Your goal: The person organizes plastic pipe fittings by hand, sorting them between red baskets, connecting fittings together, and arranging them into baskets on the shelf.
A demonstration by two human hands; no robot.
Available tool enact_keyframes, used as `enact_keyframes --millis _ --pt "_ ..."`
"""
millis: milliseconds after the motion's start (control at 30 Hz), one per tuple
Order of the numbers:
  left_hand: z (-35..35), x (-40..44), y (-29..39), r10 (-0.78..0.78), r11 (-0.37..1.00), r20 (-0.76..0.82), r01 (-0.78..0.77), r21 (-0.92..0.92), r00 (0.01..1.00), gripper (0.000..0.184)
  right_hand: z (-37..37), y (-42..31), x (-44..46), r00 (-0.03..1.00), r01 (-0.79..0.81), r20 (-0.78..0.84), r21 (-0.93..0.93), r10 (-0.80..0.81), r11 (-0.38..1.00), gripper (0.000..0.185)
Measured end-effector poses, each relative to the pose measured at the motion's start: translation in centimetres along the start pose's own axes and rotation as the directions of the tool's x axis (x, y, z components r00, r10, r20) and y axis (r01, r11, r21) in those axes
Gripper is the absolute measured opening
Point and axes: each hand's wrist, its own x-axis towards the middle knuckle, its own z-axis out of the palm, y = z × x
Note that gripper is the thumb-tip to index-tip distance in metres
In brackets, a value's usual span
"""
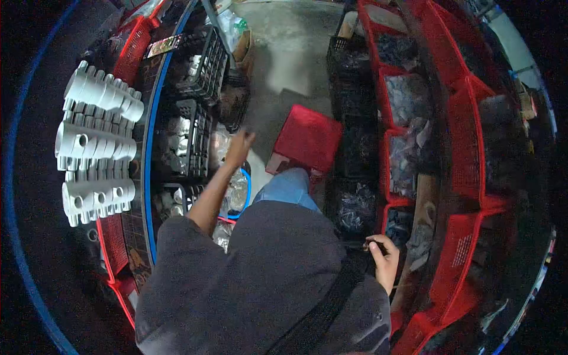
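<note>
My left hand point(238, 150) reaches forward over the left side of the aisle, above clear plastic bags and near a blue-rimmed tub point(248, 188). Its fingers look partly curled and slightly blurred, so whether they hold anything does not show. Low on the right, my right hand point(384, 263) is closed, thumb and fingertips pinched together at a small dark thing point(367, 243) too small to name. A red square stool point(309, 137) stands on the floor ahead, just past my jeans-covered leg.
Black crates point(201, 139) with shiny parts line the left, beside stacked white pipe fittings point(97, 145). On the right are a black crate with bagged items point(357, 207) and red bins point(395, 133). Concrete floor point(281, 41) runs down the aisle.
</note>
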Motion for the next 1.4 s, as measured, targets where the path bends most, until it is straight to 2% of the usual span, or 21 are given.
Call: enact_keyframes --millis 33,100,233,300,400,500,600,667,833,900,1033,1100,1133,1167,1200,1233,1267,1300,1333,1367,1400 --pt "1.1 -2.5 -0.3 0.027 0.995 0.062 -0.021 -0.1 0.998 0.041 -0.1 0.5 -0.4 1.0 0.003 -0.007 -0.002 -0.003 1.0 0.013" --pt "1.0 -5.4 0.5 -0.284 0.94 0.436 0.338 -0.051 0.854 0.041 -0.4 1.2 -1.2 1.0 0.007 -0.006 0.017 -0.007 1.0 0.013" --pt "1.6 -9.6 -0.8 -0.221 0.927 0.484 0.337 -0.167 0.847 0.04 -0.5 0.9 -1.8 0.999 0.041 0.024 -0.09 -0.039 0.995 0.013" --pt "1.1 -10.0 -0.6 -0.332 0.915 0.567 0.403 0.0 0.754 0.04 -1.1 0.7 -1.8 0.999 0.046 0.032 -0.106 -0.042 0.993 0.013" --pt "2.2 -11.2 -1.4 -0.346 0.873 0.531 0.472 -0.118 0.773 0.039 -2.1 1.6 -1.6 0.994 0.055 0.1 -0.154 -0.039 0.987 0.014" --pt "3.2 -12.0 -1.7 -0.311 0.905 0.478 0.409 -0.113 0.821 0.037 -3.0 2.8 -1.4 0.996 -0.042 0.072 -0.089 0.049 0.995 0.015" --pt "3.0 -12.3 -1.7 -0.283 0.862 0.53 0.454 -0.225 0.799 0.036 -3.3 3.6 -0.6 0.99 -0.052 0.124 -0.108 0.065 0.993 0.016" --pt "2.4 -12.4 -1.3 -0.3 0.871 0.546 0.458 -0.179 0.782 0.035 -2.9 3.6 0.0 0.985 -0.052 0.158 -0.134 0.073 0.99 0.016" --pt "0.9 -14.7 -1.0 -0.279 0.888 0.549 0.429 -0.165 0.788 0.035 -2.2 3.3 0.3 0.969 0.135 0.229 -0.18 -0.092 0.974 0.016" --pt "-0.4 -14.8 0.3 -0.373 0.842 0.547 0.52 -0.14 0.75 0.035 -2.6 4.3 0.3 0.969 0.091 0.24 -0.152 -0.053 0.984 0.018" --pt "-1.1 -14.1 1.2 -0.363 0.879 0.599 0.476 -0.035 0.714 0.034 -4.0 9.9 0.6 0.981 0.09 0.192 -0.258 -0.04 0.962 0.025" --pt "-0.3 -13.0 1.4 -0.418 0.832 0.63 0.554 -0.024 0.655 0.033 -5.0 13.3 0.5 0.973 -0.037 0.196 -0.401 0.125 0.915 0.032" --pt "-1.3 -11.2 5.0 -0.423 0.821 0.646 0.571 -0.024 0.636 0.028 -5.2 14.9 0.4 0.951 -0.14 0.216 -0.337 0.222 0.931 0.038" --pt "-0.5 -10.2 5.7 -0.397 0.836 0.658 0.548 -0.03 0.641 0.028 -5.5 16.2 0.6 0.958 -0.146 0.188 -0.327 0.215 0.934 0.038" --pt "0.3 -9.1 6.2 -0.287 0.83 0.689 0.532 -0.168 0.665 0.024 -5.6 16.9 0.7 0.917 -0.197 0.269 -0.333 0.293 0.922 0.037" --pt "0.6 -7.7 8.2 -0.175 0.801 0.707 0.517 -0.302 0.685 0.02 -5.7 17.5 0.8 0.863 -0.246 0.349 -0.342 0.365 0.907 0.035" --pt "0.9 -6.6 10.3 -0.098 0.778 0.695 0.49 -0.392 0.712 0.019 -5.8 17.9 1.0 0.755 -0.397 0.417 -0.322 0.505 0.859 0.036" --pt "0.4 -5.0 14.2 0.125 0.718 0.705 0.426 -0.55 0.698 0.02 -5.7 19.0 0.9 0.768 -0.404 0.398 -0.306 0.501 0.862 0.036" --pt "0.2 -3.5 17.4 0.343 0.619 0.669 0.376 -0.689 0.659 0.021 -5.6 20.8 0.6 0.677 -0.508 0.509 -0.2 0.531 0.838 0.039" --pt "0.8 -2.0 19.2 0.497 0.664 0.679 0.268 -0.698 0.54 0.022 -5.3 22.9 0.5 0.583 -0.608 0.62 -0.097 0.526 0.788 0.042" --pt "-2.7 -1.2 25.5 0.473 0.648 0.769 0.422 -0.634 0.429 0.023 -5.2 26.2 0.1 0.541 -0.648 0.67 -0.053 0.508 0.76 0.039"
